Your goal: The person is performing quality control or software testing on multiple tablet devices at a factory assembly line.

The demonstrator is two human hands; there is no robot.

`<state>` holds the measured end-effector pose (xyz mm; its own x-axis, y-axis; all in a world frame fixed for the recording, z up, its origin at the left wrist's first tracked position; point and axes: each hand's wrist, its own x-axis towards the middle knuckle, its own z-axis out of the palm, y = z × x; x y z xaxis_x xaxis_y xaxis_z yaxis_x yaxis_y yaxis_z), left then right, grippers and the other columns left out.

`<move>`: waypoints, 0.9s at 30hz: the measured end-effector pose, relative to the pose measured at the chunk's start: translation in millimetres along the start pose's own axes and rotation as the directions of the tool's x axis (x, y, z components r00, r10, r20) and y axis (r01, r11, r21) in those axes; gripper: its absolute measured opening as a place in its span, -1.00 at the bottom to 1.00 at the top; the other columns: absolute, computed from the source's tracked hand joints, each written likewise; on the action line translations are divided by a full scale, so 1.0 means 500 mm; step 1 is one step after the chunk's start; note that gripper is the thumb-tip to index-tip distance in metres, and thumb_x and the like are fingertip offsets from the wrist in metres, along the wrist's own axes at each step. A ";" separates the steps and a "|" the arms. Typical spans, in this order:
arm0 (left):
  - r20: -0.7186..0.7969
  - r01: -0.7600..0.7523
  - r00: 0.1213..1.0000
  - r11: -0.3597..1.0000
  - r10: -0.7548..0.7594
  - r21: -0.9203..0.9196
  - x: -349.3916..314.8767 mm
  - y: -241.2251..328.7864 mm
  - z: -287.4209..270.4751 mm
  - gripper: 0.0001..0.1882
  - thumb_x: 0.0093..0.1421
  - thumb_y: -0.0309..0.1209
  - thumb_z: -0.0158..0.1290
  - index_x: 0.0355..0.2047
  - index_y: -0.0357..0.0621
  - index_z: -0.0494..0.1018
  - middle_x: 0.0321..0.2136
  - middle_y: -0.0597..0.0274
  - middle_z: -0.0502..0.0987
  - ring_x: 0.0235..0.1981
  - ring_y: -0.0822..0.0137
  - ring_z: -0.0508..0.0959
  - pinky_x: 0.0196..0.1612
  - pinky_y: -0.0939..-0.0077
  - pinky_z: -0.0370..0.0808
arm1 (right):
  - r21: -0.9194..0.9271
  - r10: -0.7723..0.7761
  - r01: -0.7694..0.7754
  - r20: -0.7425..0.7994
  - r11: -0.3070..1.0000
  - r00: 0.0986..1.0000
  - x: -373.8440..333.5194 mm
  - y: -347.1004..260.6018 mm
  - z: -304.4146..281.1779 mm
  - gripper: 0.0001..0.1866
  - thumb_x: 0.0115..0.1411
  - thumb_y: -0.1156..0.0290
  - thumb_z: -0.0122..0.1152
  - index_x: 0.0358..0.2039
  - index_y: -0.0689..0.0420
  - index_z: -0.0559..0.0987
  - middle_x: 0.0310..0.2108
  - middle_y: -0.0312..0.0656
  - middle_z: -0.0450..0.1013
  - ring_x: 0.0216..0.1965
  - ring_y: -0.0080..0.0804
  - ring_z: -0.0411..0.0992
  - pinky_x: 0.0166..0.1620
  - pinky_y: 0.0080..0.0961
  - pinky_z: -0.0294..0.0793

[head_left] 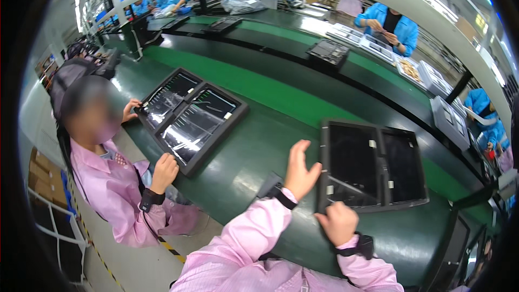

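Before me on the green bench lies a dark tray (380, 168) with two compartments. Each holds a flat black screen panel, the left panel (352, 158) and the right panel (403, 162), with small pale tabs at their edges. My left hand (303, 172) is open beside the tray's left side, thumb and fingers apart, holding nothing I can see. At the tray's near left corner, my right hand (339, 224) has its fingers curled in and the thumb out to the left; what they grip, if anything, is hidden. Both wrists wear black bands.
To my left, a person in pink (116, 184) touches a second dark tray (201, 124) of film-covered screens. A raised dark conveyor (259, 67) runs behind the bench. Beyond it stand a black device (327, 53), white trays (373, 48) and people in blue. A grey object (268, 186) lies near my left wrist.
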<state>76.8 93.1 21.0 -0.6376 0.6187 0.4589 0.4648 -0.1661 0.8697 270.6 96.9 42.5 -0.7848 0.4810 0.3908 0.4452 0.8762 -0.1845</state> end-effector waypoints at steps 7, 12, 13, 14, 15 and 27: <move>0.216 -0.089 0.975 0.981 0.051 0.172 -0.045 -0.035 -0.130 -0.25 -0.07 -0.67 -0.02 0.23 -0.24 0.16 0.25 -0.12 0.19 0.30 -0.05 0.18 0.34 0.25 0.12 | 0.236 -0.273 0.233 0.150 0.943 0.950 -0.061 -0.190 0.039 -0.79 0.08 0.23 0.24 -0.51 0.04 0.45 -0.46 -0.27 0.28 -0.59 -0.46 0.42 -0.54 -0.46 0.41; 0.415 -0.073 0.908 0.954 -0.057 0.292 -0.049 -0.006 -0.250 -0.15 -0.10 -0.74 -0.15 0.31 -0.26 0.05 0.30 -0.14 0.12 0.36 -0.01 0.08 0.38 0.29 0.03 | 0.662 -0.356 0.235 0.052 0.712 0.933 -0.028 -0.187 -0.007 -0.83 0.08 0.28 0.27 -0.48 0.09 0.52 -0.47 -0.23 0.33 -0.51 -0.27 0.43 -0.44 -0.38 0.46; 0.408 -0.076 0.912 0.953 -0.053 0.293 -0.046 -0.012 -0.265 -0.14 -0.10 -0.75 -0.15 0.32 -0.27 0.01 0.31 -0.14 0.09 0.37 0.00 0.06 0.38 0.30 0.01 | 0.685 -0.256 0.177 0.015 0.707 0.966 -0.010 -0.160 -0.048 -0.86 0.06 0.31 0.28 -0.47 0.08 0.57 -0.48 -0.22 0.39 -0.49 -0.21 0.44 -0.40 -0.35 0.46; 0.395 -0.076 0.917 0.952 -0.050 0.296 -0.041 -0.027 -0.282 -0.12 -0.10 -0.75 -0.15 0.33 -0.28 -0.03 0.32 -0.14 0.05 0.38 0.00 0.03 0.39 0.31 -0.01 | 0.660 -0.159 0.136 -0.025 0.738 0.987 0.008 -0.126 -0.080 -0.87 0.03 0.32 0.30 -0.50 0.09 0.58 -0.50 -0.20 0.43 -0.48 -0.19 0.44 -0.39 -0.31 0.45; 0.376 0.006 0.922 0.973 -0.095 0.231 -0.036 -0.048 -0.310 -0.07 -0.12 -0.77 -0.15 0.35 -0.26 -0.11 0.36 -0.13 -0.03 0.40 0.00 -0.04 0.40 0.34 -0.05 | 0.613 -0.120 0.107 -0.020 0.783 0.993 0.025 -0.080 -0.084 -0.87 -0.01 0.33 0.33 -0.53 0.10 0.59 -0.51 -0.19 0.44 -0.44 -0.15 0.44 -0.32 -0.26 0.45; 0.505 -0.347 0.861 0.659 -0.058 0.667 0.001 0.035 -0.118 -0.05 -0.07 -0.28 0.21 0.34 -0.01 0.03 0.38 -0.07 -0.12 0.38 -0.20 -0.10 0.33 -0.23 -0.09 | -0.139 0.557 -0.548 0.029 0.825 0.830 0.025 0.156 -0.028 -0.23 0.05 -0.13 0.27 -0.04 0.40 0.48 0.31 0.27 0.04 0.38 0.14 -0.09 0.28 0.11 0.04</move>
<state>48.4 45.2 47.2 -0.2656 0.9304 0.2525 0.9375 0.1881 0.2929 301.7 170.8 45.6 -0.4160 0.8881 0.1957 0.8574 0.4547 -0.2409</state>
